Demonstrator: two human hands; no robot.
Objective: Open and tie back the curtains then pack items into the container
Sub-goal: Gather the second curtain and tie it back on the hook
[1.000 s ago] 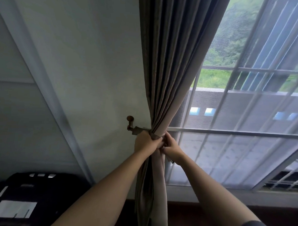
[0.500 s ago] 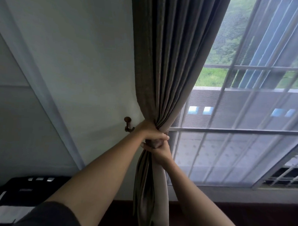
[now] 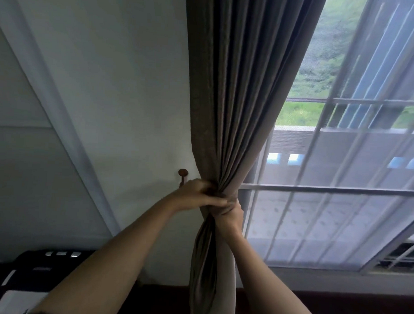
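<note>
A grey-brown curtain (image 3: pixel 236 106) hangs bunched against the white wall beside the window. My left hand (image 3: pixel 197 195) grips the gathered waist of the curtain from the left, fingers wrapped across the front. Just below it my right hand (image 3: pixel 231 214) grips the same bunch from the right. A band of the same fabric seems to circle the bunch under my fingers, mostly hidden. A brown wall hook (image 3: pixel 183 176) with a round knob sticks out of the wall right behind my left hand.
The window (image 3: pixel 341 189) with a white frame and sheer netting fills the right side. A black case (image 3: pixel 33 275) with white papers lies at the lower left. A dark floor runs below the sill.
My left hand has moved up and over the bunch, now lying above my right hand. My right hand dropped lower on the curtain. The view shifted slightly.
</note>
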